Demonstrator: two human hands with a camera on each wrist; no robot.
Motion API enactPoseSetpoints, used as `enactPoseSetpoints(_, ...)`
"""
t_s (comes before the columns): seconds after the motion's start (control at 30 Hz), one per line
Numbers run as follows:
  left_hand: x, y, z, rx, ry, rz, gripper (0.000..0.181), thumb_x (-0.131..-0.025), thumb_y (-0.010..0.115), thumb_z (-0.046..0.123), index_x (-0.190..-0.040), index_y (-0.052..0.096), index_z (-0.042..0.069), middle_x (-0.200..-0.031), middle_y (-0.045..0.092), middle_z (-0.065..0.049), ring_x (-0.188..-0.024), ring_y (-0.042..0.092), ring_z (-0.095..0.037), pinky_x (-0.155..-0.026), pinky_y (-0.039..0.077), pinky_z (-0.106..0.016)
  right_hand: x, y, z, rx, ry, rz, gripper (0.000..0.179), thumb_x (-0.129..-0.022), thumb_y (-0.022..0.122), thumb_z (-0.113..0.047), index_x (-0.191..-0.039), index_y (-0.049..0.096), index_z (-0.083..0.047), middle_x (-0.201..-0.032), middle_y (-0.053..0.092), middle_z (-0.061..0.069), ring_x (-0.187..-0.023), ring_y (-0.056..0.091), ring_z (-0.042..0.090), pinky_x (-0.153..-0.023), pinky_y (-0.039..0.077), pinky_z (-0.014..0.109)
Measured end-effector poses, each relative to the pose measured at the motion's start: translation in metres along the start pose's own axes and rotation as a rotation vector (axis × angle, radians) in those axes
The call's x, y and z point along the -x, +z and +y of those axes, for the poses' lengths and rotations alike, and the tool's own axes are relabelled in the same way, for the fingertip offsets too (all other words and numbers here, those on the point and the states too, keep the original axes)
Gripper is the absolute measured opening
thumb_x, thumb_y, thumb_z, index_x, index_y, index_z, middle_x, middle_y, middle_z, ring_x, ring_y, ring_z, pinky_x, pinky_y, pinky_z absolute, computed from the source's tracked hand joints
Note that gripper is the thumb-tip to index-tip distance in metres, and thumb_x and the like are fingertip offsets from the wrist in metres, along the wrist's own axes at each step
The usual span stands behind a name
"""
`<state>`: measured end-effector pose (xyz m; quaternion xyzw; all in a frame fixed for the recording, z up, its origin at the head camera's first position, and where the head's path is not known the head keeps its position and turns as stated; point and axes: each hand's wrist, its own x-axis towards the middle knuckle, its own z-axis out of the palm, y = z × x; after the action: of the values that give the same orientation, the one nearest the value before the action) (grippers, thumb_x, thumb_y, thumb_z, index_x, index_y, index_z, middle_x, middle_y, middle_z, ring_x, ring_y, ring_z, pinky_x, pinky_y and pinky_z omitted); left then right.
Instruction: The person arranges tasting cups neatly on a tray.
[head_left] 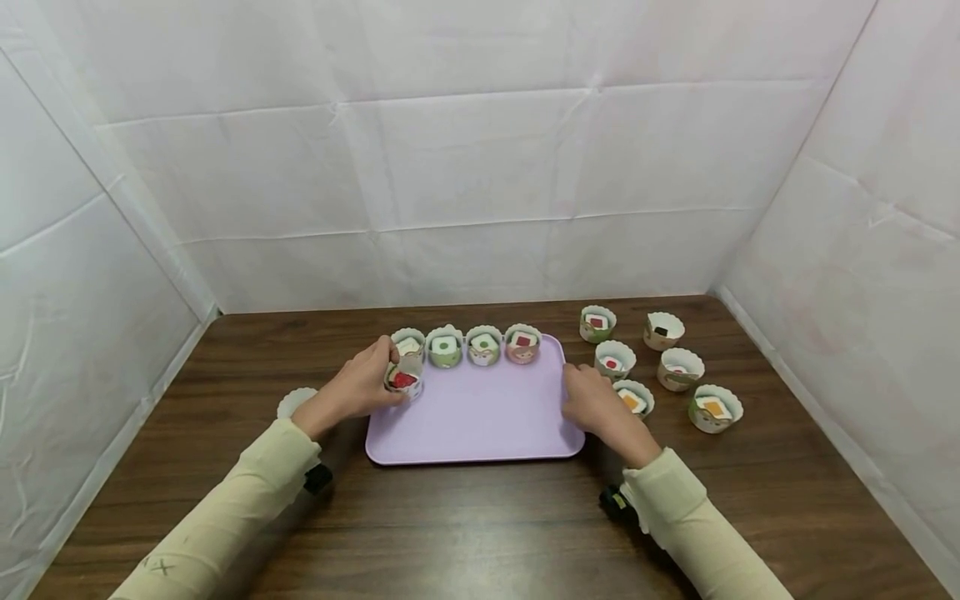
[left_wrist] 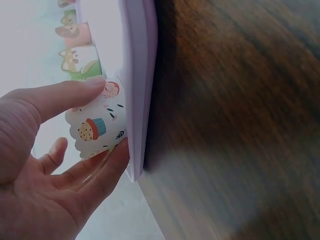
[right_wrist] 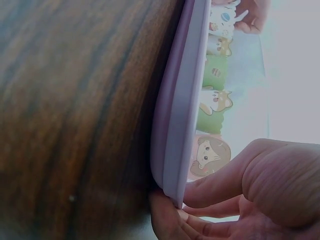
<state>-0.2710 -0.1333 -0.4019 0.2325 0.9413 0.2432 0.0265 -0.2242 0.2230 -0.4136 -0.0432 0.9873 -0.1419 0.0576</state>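
A pale purple tray (head_left: 480, 421) lies on the wooden table. At its left edge my left hand (head_left: 356, 387) grips a paper cupcake cup (head_left: 405, 382) with something red inside. In the left wrist view this cup (left_wrist: 97, 125) shows a printed cupcake; the thumb is on one side and fingers on the other, with its base at the tray surface. My right hand (head_left: 597, 402) pinches the tray's right rim, thumb above and fingers curled under, as the right wrist view shows. Along the tray's back edge stand several filled cups in a row, including a pink one (head_left: 522, 344).
Several more filled paper cups stand on the table right of the tray, among them a green one (head_left: 715, 408) and one close to the right hand (head_left: 632, 398). Another cup (head_left: 295, 402) is partly hidden behind the left wrist. White sheeting (head_left: 465, 167) encloses the table's back and sides.
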Motion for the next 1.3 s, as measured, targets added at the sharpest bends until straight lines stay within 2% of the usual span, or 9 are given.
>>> enactPoseSetpoints(0.13, 0.003, 0.0, -0.001, 0.016, 0.006, -0.003, 0.055, -0.079, 0.088, 0.015, -0.109, 0.044, 0.004, -0.103, 0.057, -0.013, -0.08, 0.051, -0.021, -0.066, 0.044, -0.03, 0.0, 0.0, -0.001, 0.005, 0.004, -0.007, 0.046, -0.085, 0.06, 0.001, -0.129, 0.057, 0.015, -0.117, 0.063, 0.031, -0.103, 0.062, 0.04, -0.088, 0.056, 0.057)
enactPoseSetpoints(0.3, 0.007, -0.004, -0.003, 0.053, 0.027, 0.009, 0.057, -0.079, 0.09, 0.016, -0.112, 0.046, 0.003, -0.103, 0.059, -0.015, -0.084, 0.062, -0.021, -0.071, 0.051, -0.032, 0.001, 0.0, 0.001, 0.012, 0.002, 0.004, 0.043, -0.085, 0.06, 0.0, -0.126, 0.059, 0.014, -0.115, 0.063, 0.03, -0.103, 0.062, 0.041, -0.086, 0.057, 0.056)
enactPoseSetpoints(0.5, 0.012, -0.014, -0.008, 0.128, 0.035, 0.027, 0.061, -0.081, 0.087, 0.01, -0.125, 0.046, -0.003, -0.117, 0.06, -0.023, -0.102, 0.066, -0.033, -0.086, 0.062, -0.044, 0.0, 0.001, 0.004, 0.013, -0.016, 0.023, 0.043, -0.083, 0.059, 0.002, -0.124, 0.059, 0.014, -0.111, 0.064, 0.03, -0.098, 0.062, 0.04, -0.083, 0.056, 0.056)
enactPoseSetpoints(0.6, 0.017, -0.022, -0.009, 0.157, 0.043, 0.048, 0.064, -0.082, 0.086, 0.008, -0.13, 0.045, -0.005, -0.126, 0.059, -0.027, -0.113, 0.065, -0.041, -0.092, 0.062, -0.05, 0.001, 0.001, 0.005, 0.021, -0.023, 0.031, 0.041, -0.083, 0.058, 0.002, -0.123, 0.06, 0.015, -0.108, 0.064, 0.029, -0.096, 0.063, 0.04, -0.081, 0.056, 0.055)
enactPoseSetpoints(0.8, 0.034, -0.041, -0.013, 0.063, 0.057, 0.129, 0.068, -0.085, 0.086, 0.016, -0.138, 0.048, -0.003, -0.133, 0.06, -0.027, -0.119, 0.063, -0.045, -0.097, 0.057, -0.058, 0.001, 0.0, 0.003, 0.018, -0.023, 0.035, 0.042, -0.083, 0.059, 0.002, -0.123, 0.06, 0.015, -0.109, 0.064, 0.029, -0.096, 0.063, 0.04, -0.081, 0.056, 0.056)
enactPoseSetpoints(1.03, 0.058, -0.056, -0.03, -0.01, 0.059, 0.195, 0.064, -0.086, 0.085, 0.022, -0.137, 0.054, -0.002, -0.128, 0.063, -0.025, -0.116, 0.064, -0.044, -0.092, 0.059, -0.058, 0.0, 0.0, 0.003, 0.013, -0.022, 0.029, 0.041, -0.083, 0.059, 0.002, -0.122, 0.06, 0.014, -0.107, 0.064, 0.028, -0.091, 0.061, 0.036, -0.076, 0.056, 0.052)
enactPoseSetpoints(1.17, 0.07, -0.061, -0.04, -0.045, 0.019, 0.188, 0.066, -0.087, 0.084, 0.029, -0.138, 0.055, -0.003, -0.129, 0.063, -0.027, -0.118, 0.062, -0.046, -0.097, 0.055, -0.062, 0.0, 0.0, 0.004, 0.012, -0.023, 0.03, 0.042, -0.082, 0.059, 0.003, -0.123, 0.06, 0.015, -0.107, 0.064, 0.028, -0.09, 0.061, 0.035, -0.075, 0.057, 0.051)
enactPoseSetpoints(1.3, 0.082, -0.063, -0.049, -0.049, -0.024, 0.131, 0.075, -0.087, 0.083, 0.038, -0.141, 0.053, -0.004, -0.133, 0.06, -0.03, -0.121, 0.061, -0.048, -0.097, 0.055, -0.062, 0.0, 0.001, 0.003, 0.01, -0.033, 0.027, 0.041, -0.082, 0.06, 0.002, -0.121, 0.06, 0.015, -0.106, 0.064, 0.028, -0.089, 0.061, 0.035, -0.075, 0.056, 0.051)
